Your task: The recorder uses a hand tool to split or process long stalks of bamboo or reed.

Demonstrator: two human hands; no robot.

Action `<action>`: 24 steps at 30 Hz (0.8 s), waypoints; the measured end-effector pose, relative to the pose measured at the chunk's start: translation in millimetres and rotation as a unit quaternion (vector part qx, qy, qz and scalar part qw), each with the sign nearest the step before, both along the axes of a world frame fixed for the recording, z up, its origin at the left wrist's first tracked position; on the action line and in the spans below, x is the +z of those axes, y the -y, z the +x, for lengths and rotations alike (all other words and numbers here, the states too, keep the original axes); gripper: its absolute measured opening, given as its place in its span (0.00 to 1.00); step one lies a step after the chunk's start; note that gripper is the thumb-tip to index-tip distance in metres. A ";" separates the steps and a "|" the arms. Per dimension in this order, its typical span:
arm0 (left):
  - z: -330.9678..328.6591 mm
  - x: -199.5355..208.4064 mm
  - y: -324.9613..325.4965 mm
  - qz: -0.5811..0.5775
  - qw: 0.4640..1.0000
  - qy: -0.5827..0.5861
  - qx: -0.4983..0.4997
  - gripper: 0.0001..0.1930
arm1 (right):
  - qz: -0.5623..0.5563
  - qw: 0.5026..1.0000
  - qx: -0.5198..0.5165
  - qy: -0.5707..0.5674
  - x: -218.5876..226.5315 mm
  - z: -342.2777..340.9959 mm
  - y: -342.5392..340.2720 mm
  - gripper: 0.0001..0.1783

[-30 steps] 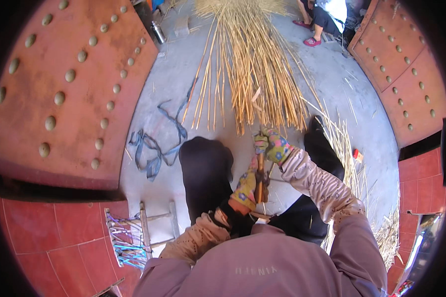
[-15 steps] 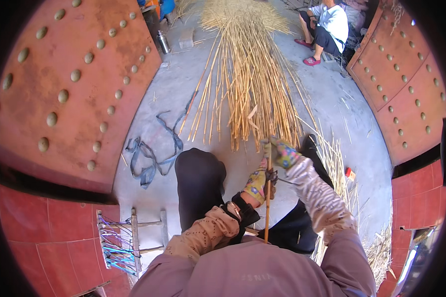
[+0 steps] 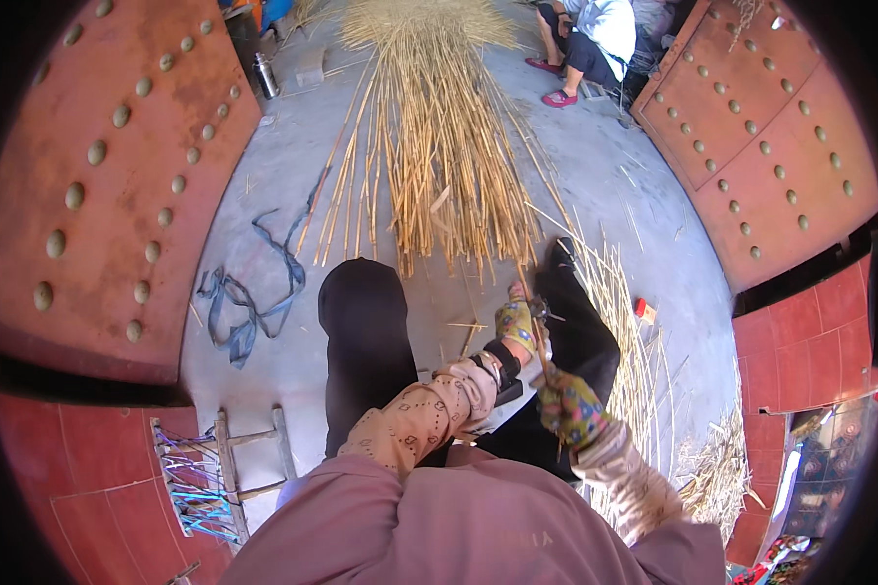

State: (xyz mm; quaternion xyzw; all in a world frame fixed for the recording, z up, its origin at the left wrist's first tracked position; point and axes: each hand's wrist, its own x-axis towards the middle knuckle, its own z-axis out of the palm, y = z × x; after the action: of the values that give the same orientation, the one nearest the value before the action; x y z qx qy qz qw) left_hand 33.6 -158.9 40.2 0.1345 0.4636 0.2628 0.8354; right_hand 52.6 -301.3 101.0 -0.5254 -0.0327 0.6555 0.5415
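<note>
My left hand (image 3: 517, 322), in a flowered glove, is closed around a thin tan cane stalk (image 3: 542, 359). A small dark metal piece (image 3: 538, 308) sits at its fingers; its kind is hard to tell. Nearer my body and to the right, my right hand (image 3: 570, 408), in a matching glove and slightly blurred, is closed on the same stalk. Beyond both hands, a large fanned heap of long cane stalks (image 3: 449, 166) lies on the floor, butt ends toward me. My knees are on either side, with the left leg (image 3: 366, 331) bent.
Pale stripped stalks (image 3: 644, 390) lie along my right side by a small red box (image 3: 644, 311). A blue-grey strap (image 3: 239, 327) is tangled at left. A wooden stool frame (image 3: 229, 468), metal flask (image 3: 265, 76), studded doors (image 3: 98, 185) and a seated person (image 3: 595, 39) surround me.
My right hand has come from the stalk's far end, past my left hand, back toward my body. My left hand stays closed on the stalk. The whole view has shifted slightly.
</note>
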 end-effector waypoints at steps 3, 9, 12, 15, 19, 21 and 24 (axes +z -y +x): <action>11.5 -26.1 -30.1 -0.006 0.998 0.066 0.022 0.24 | -0.133 0.965 0.024 -0.226 16.1 0.2 57.9 0.04; 22.1 -24.5 -15.3 0.016 0.997 -0.070 -0.001 0.25 | -0.102 0.993 0.001 -0.060 58.6 -21.4 123.4 0.10; 17.1 -17.2 20.1 0.014 1.000 0.005 -0.003 0.25 | 0.012 0.997 0.054 -0.051 66.1 -23.7 116.4 0.11; 24.3 -8.0 53.0 -0.048 0.997 0.036 -0.040 0.24 | -0.098 0.992 0.006 -0.084 13.1 26.4 76.1 0.21; 31.5 -8.2 34.2 -0.030 0.998 0.051 -0.032 0.26 | -0.046 0.999 0.001 0.016 1.4 31.6 10.5 0.15; 30.1 -12.9 -2.9 -0.042 0.999 0.009 0.005 0.27 | -0.064 0.997 -0.039 -0.028 17.2 5.4 21.9 0.12; 18.5 -39.8 -58.7 -0.027 0.997 0.038 0.061 0.25 | -0.082 0.992 -0.009 -0.094 13.4 -12.4 110.4 0.21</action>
State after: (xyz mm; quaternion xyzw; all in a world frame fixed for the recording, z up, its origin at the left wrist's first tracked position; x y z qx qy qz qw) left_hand 52.1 -100.2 0.4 0.0731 0.4458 0.3059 0.8381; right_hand 40.2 -411.7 114.4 -0.5042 0.0771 0.6976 0.5032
